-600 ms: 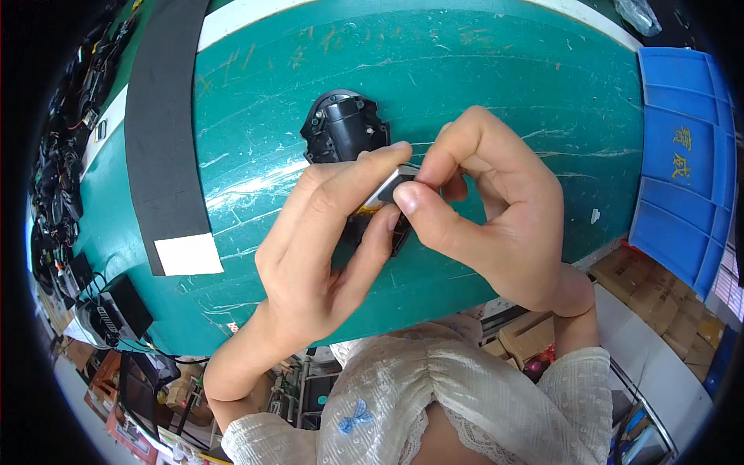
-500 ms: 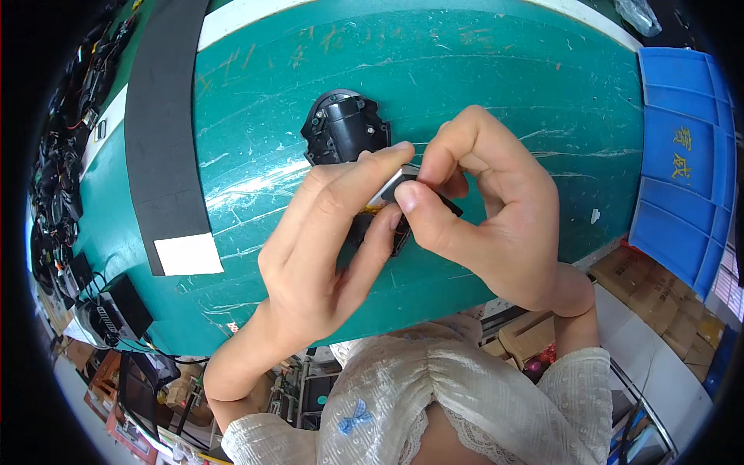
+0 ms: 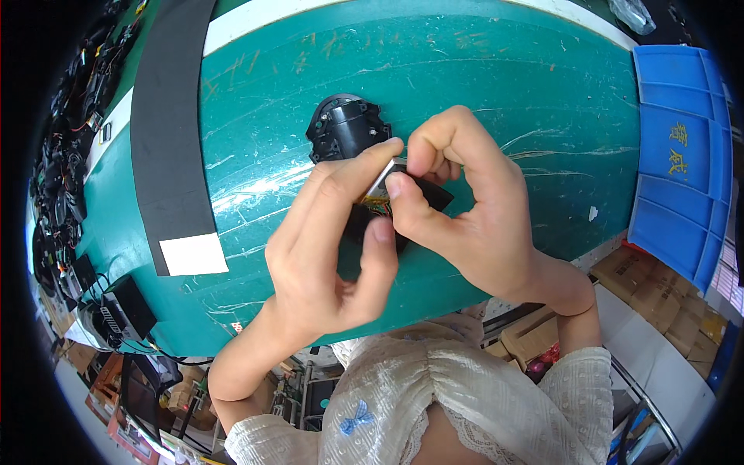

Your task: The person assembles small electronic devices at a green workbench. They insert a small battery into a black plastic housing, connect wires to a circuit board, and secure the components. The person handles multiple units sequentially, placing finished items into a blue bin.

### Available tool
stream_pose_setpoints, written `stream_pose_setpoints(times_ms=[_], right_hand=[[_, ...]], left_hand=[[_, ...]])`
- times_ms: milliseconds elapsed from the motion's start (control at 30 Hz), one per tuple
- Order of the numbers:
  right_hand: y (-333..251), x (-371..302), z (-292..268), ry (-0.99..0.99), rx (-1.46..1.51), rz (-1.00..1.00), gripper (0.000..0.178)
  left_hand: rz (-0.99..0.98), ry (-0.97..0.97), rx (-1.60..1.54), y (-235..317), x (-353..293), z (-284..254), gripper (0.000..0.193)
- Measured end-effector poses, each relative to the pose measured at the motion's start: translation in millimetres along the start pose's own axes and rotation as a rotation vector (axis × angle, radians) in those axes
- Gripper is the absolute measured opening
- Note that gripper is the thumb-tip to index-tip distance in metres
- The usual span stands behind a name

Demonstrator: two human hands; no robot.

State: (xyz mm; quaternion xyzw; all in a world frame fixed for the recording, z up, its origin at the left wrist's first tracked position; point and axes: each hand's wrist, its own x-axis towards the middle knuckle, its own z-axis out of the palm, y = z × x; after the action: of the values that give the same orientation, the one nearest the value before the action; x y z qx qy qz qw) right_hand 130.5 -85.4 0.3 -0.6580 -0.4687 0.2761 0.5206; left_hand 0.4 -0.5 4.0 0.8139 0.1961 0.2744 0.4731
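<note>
Between my two hands is a flat silver battery (image 3: 378, 188) with a yellow-taped edge and thin wires. A black covering lies on its face. My left hand (image 3: 314, 240) curves round its left side, the index finger along the upper edge and the thumb lower, near the wires. My right hand (image 3: 473, 209) pinches the battery's upper right corner between thumb and bent index finger. A black piece (image 3: 434, 196) shows under my right fingers, mostly hidden. Just beyond my hands a black moulded plastic housing (image 3: 349, 128) with a rounded end lies on the table.
The green table (image 3: 504, 77) is scratched. Along its left runs a black strip (image 3: 172, 139) with a white patch (image 3: 194, 254) at its near end. Bundled black cables (image 3: 70, 163) lie far left. A blue plastic bin (image 3: 674, 155) stands right, above cardboard boxes (image 3: 659, 298).
My left thumb has moved down and away from my right thumb, baring the wires. My right hand has shifted slightly left. The whole view has shifted a little.
</note>
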Motion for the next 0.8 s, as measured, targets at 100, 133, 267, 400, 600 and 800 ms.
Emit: stream_pose_setpoints(times_ms=[100, 133, 267, 400, 600, 800], right_hand=[[0, 2, 0, -0.039, 0.126, 0.058, 0.012], [0, 2, -1, -0.064, 0.143, 0.057, 0.010], [2, 5, -8, -0.160, 0.116, 0.049, 0.005], [-5, 5, -12, -0.171, 0.129, 0.024, 0.012], [-12, 4, -12, -0.156, 0.118, -0.003, 0.017], [-5, 1, -9, -0.085, 0.170, 0.040, 0.024]], left_hand=[[-0.070, 0.038, -0.119, -8, 0, -1, 0.027], [-0.088, 0.061, -0.164, -11, 0, -1, 0.025], [-0.215, 0.061, -0.227, -11, 2, -5, 0.019], [-0.295, 0.079, -0.287, -6, 3, -10, 0.018], [-0.259, 0.136, -0.344, -6, 3, -12, 0.019], [-0.248, 0.078, -0.369, -4, 0, -14, 0.022]])
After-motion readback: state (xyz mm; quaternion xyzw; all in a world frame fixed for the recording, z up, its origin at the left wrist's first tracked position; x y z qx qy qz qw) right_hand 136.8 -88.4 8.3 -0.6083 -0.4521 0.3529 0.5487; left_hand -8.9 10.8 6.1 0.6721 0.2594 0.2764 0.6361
